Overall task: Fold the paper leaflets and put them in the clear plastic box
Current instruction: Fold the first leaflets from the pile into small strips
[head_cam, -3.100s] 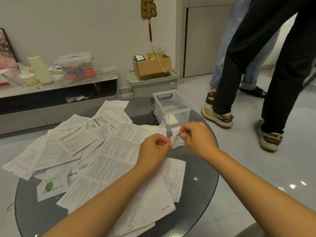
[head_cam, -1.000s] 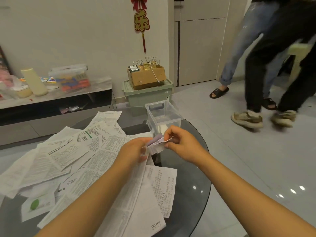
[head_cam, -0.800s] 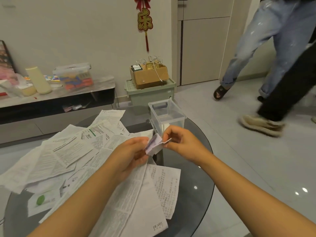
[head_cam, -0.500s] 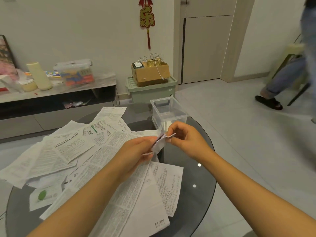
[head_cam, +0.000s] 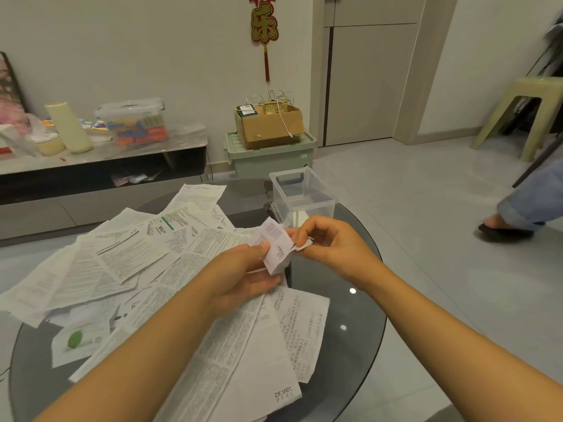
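On the glass table (head_cam: 359, 303), both hands' fingers (head_cam: 304, 236) pinch a folded leaflet (head_cam: 275, 249) before the clear box (head_cam: 316, 204).

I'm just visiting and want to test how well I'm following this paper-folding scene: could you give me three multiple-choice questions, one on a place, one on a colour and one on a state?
1. Where does the clear plastic box stand?
A. on the floor
B. at the far edge of the round glass table
C. on the low shelf

2. What colour is the lidded storage bin under the cardboard box?
A. pale green
B. red
C. black

3. What is happening to the small folded leaflet?
A. it lies in the box
B. it lies flat on the table
C. both the left hand and right hand hold it

Answers: 1 B, the box sits on the glass beyond the hands; 2 A, its walls and lid are pale green; 3 C, fingers of both hands pinch it above the table.
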A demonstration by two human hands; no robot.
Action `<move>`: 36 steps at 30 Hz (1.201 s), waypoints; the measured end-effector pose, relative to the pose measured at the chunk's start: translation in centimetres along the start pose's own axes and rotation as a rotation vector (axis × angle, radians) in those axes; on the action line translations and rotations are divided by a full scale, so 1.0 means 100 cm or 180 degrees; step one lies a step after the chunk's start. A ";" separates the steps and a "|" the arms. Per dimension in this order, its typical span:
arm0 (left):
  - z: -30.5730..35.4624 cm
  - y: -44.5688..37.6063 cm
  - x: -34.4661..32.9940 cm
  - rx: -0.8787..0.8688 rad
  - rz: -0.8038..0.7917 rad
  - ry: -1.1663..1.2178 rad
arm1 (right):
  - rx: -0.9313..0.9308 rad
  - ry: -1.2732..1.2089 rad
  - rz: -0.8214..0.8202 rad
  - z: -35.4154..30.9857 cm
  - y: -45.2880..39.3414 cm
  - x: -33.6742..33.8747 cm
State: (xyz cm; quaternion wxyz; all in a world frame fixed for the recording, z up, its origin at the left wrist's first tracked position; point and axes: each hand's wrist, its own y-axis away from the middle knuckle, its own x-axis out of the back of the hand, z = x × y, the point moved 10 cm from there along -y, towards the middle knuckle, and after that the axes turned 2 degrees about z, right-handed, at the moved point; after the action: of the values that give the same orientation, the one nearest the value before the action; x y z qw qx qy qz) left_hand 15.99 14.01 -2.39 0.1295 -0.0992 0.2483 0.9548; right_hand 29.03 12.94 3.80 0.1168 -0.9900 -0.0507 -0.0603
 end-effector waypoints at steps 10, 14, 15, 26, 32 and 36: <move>-0.008 0.004 -0.013 0.0331 -0.0363 0.0360 | 0.0155 -0.0371 0.0156 -0.008 0.002 0.002; 0.002 0.001 -0.018 -0.0005 -0.0299 0.0597 | 0.0098 -0.0143 0.0099 -0.003 0.002 0.002; 0.005 0.000 -0.013 -0.0120 -0.0133 0.0486 | 0.0066 0.0050 0.0100 0.000 0.002 0.002; 0.011 0.001 -0.006 -0.0359 -0.0002 -0.0682 | -0.0180 0.0784 0.0557 0.017 -0.002 0.017; 0.014 0.004 -0.019 -0.0618 -0.0293 -0.1255 | -0.0285 0.1073 0.0654 0.023 -0.002 0.021; 0.019 0.007 -0.021 -0.1023 -0.0243 -0.1955 | -0.0373 0.1414 0.0682 0.027 0.000 0.021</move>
State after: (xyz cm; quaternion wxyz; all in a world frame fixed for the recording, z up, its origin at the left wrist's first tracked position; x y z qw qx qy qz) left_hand 17.52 13.94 0.12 0.2164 0.1643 0.0403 0.9615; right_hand 31.42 13.82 1.47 0.0732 -0.9573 0.0850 -0.2665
